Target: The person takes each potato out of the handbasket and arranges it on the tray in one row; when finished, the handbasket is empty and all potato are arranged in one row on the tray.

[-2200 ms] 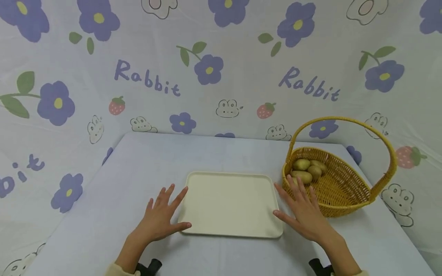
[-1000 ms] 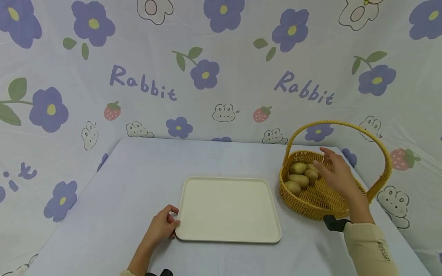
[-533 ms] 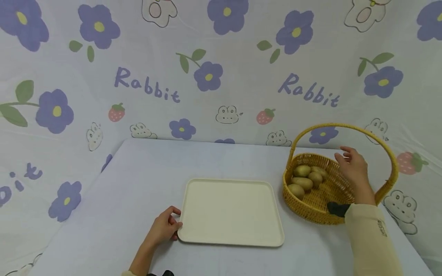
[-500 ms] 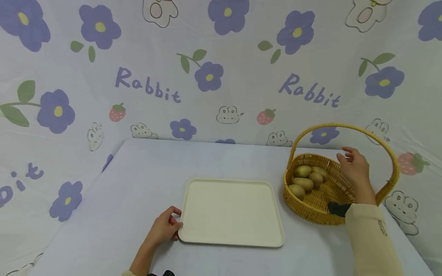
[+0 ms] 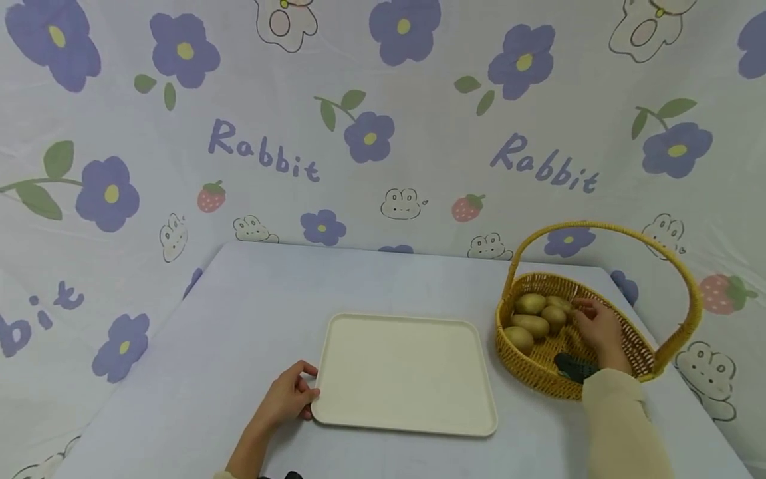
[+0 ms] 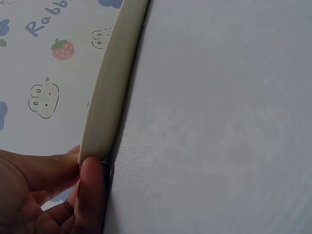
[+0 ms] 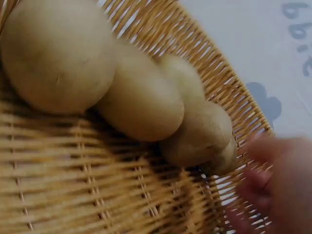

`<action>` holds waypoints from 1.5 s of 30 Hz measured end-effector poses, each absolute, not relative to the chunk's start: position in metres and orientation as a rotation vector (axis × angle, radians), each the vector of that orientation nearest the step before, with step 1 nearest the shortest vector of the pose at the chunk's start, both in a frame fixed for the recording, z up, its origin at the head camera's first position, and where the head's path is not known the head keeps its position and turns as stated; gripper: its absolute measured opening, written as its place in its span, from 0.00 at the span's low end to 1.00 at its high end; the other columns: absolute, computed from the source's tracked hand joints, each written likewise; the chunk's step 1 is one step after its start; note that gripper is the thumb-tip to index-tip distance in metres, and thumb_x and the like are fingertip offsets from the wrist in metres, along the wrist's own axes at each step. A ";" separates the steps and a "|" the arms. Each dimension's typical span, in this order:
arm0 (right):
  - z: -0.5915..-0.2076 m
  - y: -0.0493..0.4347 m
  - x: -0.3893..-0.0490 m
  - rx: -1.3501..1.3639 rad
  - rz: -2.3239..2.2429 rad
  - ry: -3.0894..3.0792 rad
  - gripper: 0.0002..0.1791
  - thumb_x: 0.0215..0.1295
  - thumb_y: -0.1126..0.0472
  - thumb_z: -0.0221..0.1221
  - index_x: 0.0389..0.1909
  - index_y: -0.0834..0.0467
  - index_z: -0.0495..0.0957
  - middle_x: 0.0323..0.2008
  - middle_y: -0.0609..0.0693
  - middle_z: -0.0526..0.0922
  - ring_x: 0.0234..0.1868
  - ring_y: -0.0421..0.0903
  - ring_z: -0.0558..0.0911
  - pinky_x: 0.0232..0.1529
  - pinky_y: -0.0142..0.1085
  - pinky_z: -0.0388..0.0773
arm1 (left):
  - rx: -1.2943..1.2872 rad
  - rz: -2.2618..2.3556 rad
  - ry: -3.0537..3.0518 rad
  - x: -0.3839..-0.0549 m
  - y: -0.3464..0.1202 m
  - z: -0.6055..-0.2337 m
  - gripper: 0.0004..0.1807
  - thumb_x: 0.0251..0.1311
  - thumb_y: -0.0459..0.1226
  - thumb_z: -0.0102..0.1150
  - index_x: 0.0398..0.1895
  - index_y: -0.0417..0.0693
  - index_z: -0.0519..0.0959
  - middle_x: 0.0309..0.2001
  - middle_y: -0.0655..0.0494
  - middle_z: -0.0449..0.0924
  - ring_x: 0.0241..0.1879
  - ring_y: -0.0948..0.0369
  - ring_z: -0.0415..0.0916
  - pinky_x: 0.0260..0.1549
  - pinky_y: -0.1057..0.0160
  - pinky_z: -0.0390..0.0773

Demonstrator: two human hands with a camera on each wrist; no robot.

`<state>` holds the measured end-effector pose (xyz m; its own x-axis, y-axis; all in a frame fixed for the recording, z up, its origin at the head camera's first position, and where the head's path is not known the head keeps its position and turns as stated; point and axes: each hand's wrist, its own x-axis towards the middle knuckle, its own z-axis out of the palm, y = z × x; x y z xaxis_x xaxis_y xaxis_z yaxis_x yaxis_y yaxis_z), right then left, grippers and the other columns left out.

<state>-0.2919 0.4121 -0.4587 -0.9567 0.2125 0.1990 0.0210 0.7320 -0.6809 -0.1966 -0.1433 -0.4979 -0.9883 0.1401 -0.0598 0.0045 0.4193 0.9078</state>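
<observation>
A cream rectangular tray lies on the white-covered table. My left hand pinches its near left edge; the left wrist view shows the thumb and fingers on either side of the tray's rim. At the right stands a yellow wicker basket with a tall arched handle. Several potatoes lie bunched along its left side. My right hand reaches down inside the basket, loosely bent fingers beside the rearmost potatoes. In the right wrist view the blurred hand holds nothing, close to the farthest potato.
The basket's handle arches above my right hand and forearm. Behind the table hangs a white cloth printed with purple flowers, rabbits and strawberries. Black wrist gear on my right arm overlaps the basket.
Both hands were spread above the tray's sides at first. The left then took hold of the tray's edge; the right moved over the basket and has now lowered toward the potatoes.
</observation>
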 end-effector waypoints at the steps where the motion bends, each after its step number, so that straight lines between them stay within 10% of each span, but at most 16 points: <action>1: -0.462 0.412 -0.292 -0.113 1.078 -2.696 0.21 0.68 0.65 0.45 0.58 0.72 0.64 0.53 0.77 0.66 0.53 0.70 0.67 0.47 0.59 0.67 | 0.127 1.622 2.537 -0.196 -0.143 -0.497 0.16 0.53 0.25 0.59 0.46 0.36 0.71 0.18 0.52 0.71 0.12 0.62 0.72 0.13 0.65 0.74; 9: -0.465 0.413 -0.295 0.265 1.266 -2.813 0.33 0.55 0.80 0.46 0.64 0.77 0.50 0.63 0.79 0.48 0.63 0.76 0.48 0.57 0.67 0.50 | 0.106 1.615 2.549 -0.196 -0.143 -0.496 0.16 0.53 0.25 0.60 0.46 0.37 0.71 0.19 0.52 0.70 0.12 0.61 0.72 0.14 0.66 0.73; 16: -0.464 0.417 -0.295 0.089 1.232 -2.920 0.37 0.56 0.75 0.52 0.66 0.71 0.48 0.59 0.84 0.31 0.60 0.78 0.40 0.51 0.68 0.56 | 0.102 1.632 2.531 -0.197 -0.141 -0.499 0.17 0.52 0.25 0.60 0.46 0.37 0.71 0.18 0.52 0.70 0.12 0.61 0.71 0.13 0.66 0.74; 23: -0.463 0.419 -0.302 0.284 1.160 -2.857 0.32 0.51 0.80 0.53 0.60 0.74 0.57 0.61 0.80 0.46 0.59 0.76 0.51 0.52 0.67 0.56 | 0.092 1.624 2.545 -0.199 -0.141 -0.497 0.16 0.53 0.25 0.60 0.46 0.37 0.71 0.18 0.52 0.70 0.12 0.61 0.71 0.14 0.66 0.73; 30: -0.462 0.418 -0.296 0.123 1.161 -2.968 0.39 0.54 0.72 0.60 0.65 0.69 0.50 0.58 0.82 0.37 0.58 0.78 0.44 0.49 0.69 0.57 | 0.077 1.619 2.511 -0.197 -0.142 -0.498 0.16 0.54 0.26 0.60 0.47 0.37 0.71 0.19 0.51 0.70 0.13 0.60 0.72 0.15 0.65 0.73; 45: -0.463 0.417 -0.294 0.227 1.049 -2.981 0.32 0.46 0.76 0.57 0.57 0.73 0.62 0.55 0.81 0.51 0.54 0.74 0.56 0.45 0.62 0.64 | 0.095 1.621 2.515 -0.196 -0.142 -0.499 0.17 0.54 0.27 0.60 0.47 0.38 0.71 0.20 0.51 0.70 0.13 0.60 0.72 0.14 0.66 0.73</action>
<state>-0.2941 0.4170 -0.4631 -0.9893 -0.1440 0.0220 -0.1261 0.7704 -0.6250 -0.1964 -0.1418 -0.4991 -0.9871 0.1326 -0.0897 -0.0269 0.4147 0.9096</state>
